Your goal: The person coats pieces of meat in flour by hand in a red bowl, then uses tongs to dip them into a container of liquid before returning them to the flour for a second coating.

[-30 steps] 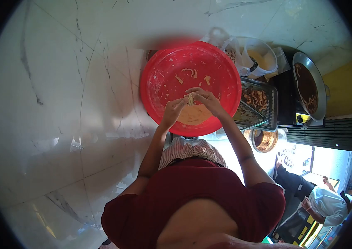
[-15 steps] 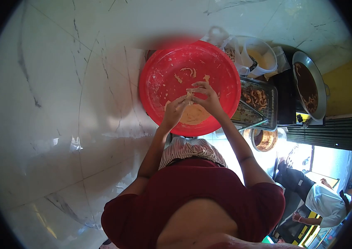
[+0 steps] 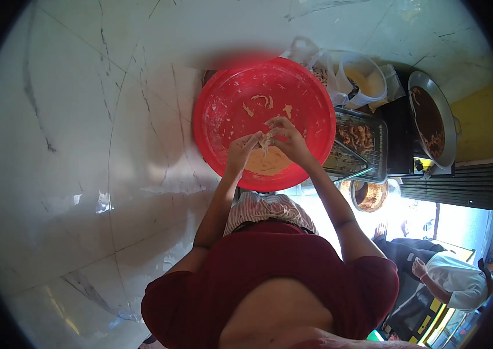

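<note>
A wide red basin (image 3: 214, 116) holds pale flour or batter mix (image 3: 268, 163) at its near side, with several coated strips scattered farther in. Above the mix, my left hand (image 3: 243, 152) pinches one end of a flour-coated piece (image 3: 266, 141). My right hand (image 3: 290, 141) grips the same piece from the other side, its fingers bent and dusted with flour. The two hands are close together, and the piece hangs between them. What the piece is made of cannot be made out.
Right of the basin are a tray with a rack of fried pieces (image 3: 356, 138), a white bucket (image 3: 377, 81) and a large pan of dark oil (image 3: 450, 125). A round pot (image 3: 376, 196) sits below the tray. Another person (image 3: 453, 276) in a white shirt is at the lower right.
Both my hands have shifted slightly, and the coated piece now hangs lower between them. The other person's arm has moved up toward their body.
</note>
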`<control>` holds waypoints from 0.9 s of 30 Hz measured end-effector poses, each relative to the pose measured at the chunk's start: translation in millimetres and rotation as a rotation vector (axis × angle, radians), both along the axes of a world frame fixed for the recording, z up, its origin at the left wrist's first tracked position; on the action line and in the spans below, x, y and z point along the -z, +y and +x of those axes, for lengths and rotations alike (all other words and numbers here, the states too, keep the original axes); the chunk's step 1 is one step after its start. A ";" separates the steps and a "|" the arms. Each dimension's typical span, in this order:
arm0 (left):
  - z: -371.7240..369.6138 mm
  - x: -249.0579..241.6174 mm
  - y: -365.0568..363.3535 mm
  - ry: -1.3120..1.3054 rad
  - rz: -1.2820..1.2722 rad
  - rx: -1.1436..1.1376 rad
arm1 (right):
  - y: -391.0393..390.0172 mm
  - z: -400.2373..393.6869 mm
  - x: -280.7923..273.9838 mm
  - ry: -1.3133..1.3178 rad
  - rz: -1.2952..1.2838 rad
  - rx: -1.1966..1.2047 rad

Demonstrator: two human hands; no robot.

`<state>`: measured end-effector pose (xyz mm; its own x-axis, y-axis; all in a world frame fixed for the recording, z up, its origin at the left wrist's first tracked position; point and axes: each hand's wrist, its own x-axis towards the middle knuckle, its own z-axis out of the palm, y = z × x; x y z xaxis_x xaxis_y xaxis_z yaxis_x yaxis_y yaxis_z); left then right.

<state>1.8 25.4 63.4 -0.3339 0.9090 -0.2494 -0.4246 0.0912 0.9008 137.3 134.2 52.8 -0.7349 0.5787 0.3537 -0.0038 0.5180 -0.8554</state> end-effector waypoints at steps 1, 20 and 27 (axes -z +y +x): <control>-0.8 0.6 0.2 0.010 0.014 -0.004 | 0.6 1.0 1.1 -0.003 0.001 -0.005; 1.8 -11.6 6.0 -0.119 0.022 -0.214 | -12.5 -6.0 -12.3 0.302 -0.590 -0.120; 15.9 -5.6 4.5 -0.125 0.150 -0.215 | -12.1 -17.0 -3.2 0.420 -0.663 -0.152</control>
